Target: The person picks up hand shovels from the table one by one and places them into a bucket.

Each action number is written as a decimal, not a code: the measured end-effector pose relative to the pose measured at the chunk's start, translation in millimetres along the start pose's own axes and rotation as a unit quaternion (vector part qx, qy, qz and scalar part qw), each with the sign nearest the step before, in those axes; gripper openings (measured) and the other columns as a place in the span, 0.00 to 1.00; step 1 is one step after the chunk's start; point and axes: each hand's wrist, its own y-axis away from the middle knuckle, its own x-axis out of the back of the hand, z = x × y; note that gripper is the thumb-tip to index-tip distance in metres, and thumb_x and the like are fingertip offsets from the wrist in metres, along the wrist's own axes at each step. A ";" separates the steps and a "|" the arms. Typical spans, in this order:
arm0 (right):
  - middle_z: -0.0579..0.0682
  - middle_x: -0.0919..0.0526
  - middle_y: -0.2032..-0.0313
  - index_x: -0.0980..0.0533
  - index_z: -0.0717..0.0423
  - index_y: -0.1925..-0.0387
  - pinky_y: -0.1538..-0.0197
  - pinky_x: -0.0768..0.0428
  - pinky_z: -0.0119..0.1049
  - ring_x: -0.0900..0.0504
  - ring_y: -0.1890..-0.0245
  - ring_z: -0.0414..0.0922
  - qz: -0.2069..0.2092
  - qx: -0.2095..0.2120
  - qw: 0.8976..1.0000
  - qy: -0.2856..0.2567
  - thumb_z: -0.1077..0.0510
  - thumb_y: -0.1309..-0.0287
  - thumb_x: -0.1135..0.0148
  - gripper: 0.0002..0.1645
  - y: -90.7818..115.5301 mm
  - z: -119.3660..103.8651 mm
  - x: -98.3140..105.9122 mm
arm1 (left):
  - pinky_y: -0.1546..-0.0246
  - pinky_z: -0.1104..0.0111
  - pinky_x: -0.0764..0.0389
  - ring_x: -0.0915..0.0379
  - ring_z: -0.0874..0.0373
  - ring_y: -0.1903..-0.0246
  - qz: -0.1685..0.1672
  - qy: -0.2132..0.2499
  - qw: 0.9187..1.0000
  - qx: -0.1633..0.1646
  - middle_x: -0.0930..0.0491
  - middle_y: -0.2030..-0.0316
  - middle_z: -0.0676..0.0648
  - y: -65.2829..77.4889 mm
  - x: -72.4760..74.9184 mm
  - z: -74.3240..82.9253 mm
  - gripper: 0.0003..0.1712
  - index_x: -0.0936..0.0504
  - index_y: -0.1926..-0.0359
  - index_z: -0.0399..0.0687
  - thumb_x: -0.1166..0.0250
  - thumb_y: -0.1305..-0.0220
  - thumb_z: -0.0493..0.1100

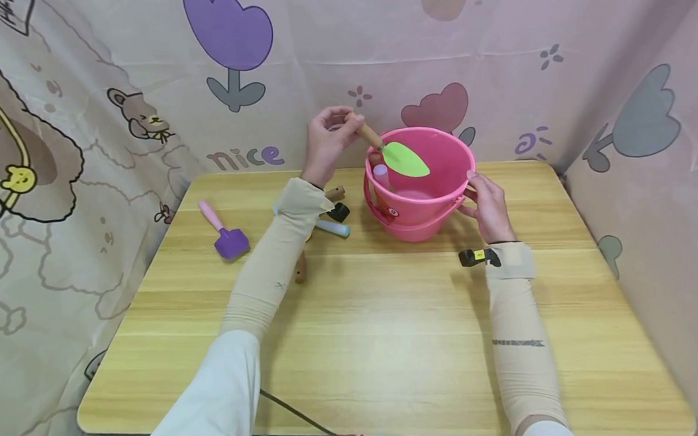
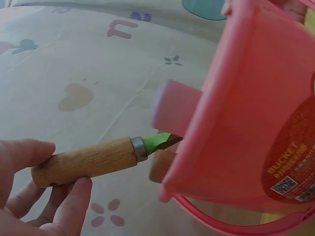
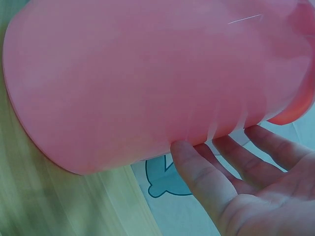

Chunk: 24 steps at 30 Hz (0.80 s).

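My left hand (image 1: pixel 330 140) pinches the wooden handle (image 2: pixel 88 161) of a small garden trowel between thumb and fingers. The trowel's green blade (image 1: pixel 405 159) points right, over the mouth of a pink bucket (image 1: pixel 411 231). In the left wrist view the bucket's wall hides most of that blade. At the bucket's right side, my right hand (image 1: pixel 490 207) holds the rim, thumb at the edge and fingers against the outer wall. Inside the bucket stand a pale purple handle (image 2: pixel 174 108) and a brown wooden handle end (image 2: pixel 161 166), their lower parts hidden.
A toy shovel (image 1: pixel 232 244) with a purple blade and pink handle lies on the left of the wooden table (image 1: pixel 391 347). Partly covered by my left forearm are a light blue handle (image 1: pixel 333 228) and wooden handles (image 1: pixel 301 268). A patterned curtain (image 1: pixel 327 35) hangs close behind.
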 end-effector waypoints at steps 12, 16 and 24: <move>0.53 0.29 0.31 0.31 0.55 0.27 0.49 0.13 0.30 0.33 0.25 0.58 -0.010 0.003 1.000 -0.008 0.39 0.26 0.43 0.37 -0.1 -1.2 -1.4 | 0.48 0.69 0.15 0.18 0.53 0.52 -0.053 -0.164 0.985 -0.031 0.16 0.52 0.45 -4.0 -13.2 -10.2 0.21 0.16 0.45 0.43 0.25 0.37 0.45; 0.52 0.28 0.32 0.31 0.55 0.27 0.49 0.12 0.30 0.32 0.26 0.57 -0.009 0.003 1.000 -0.013 0.39 0.27 0.42 0.36 0.9 -2.5 -1.1 | 0.46 0.68 0.16 0.17 0.53 0.52 -0.076 -0.194 0.977 -0.035 0.16 0.52 0.45 -3.8 -16.2 -13.9 0.20 0.15 0.45 0.44 0.25 0.36 0.45; 0.52 0.28 0.32 0.30 0.53 0.27 0.51 0.13 0.28 0.32 0.26 0.57 -0.004 -0.002 1.000 0.002 0.37 0.27 0.43 0.37 -0.3 0.0 1.2 | 0.49 0.67 0.15 0.18 0.52 0.54 -0.101 -0.233 0.967 -0.029 0.15 0.51 0.42 -6.8 -20.3 -20.7 0.21 0.16 0.43 0.40 0.27 0.34 0.45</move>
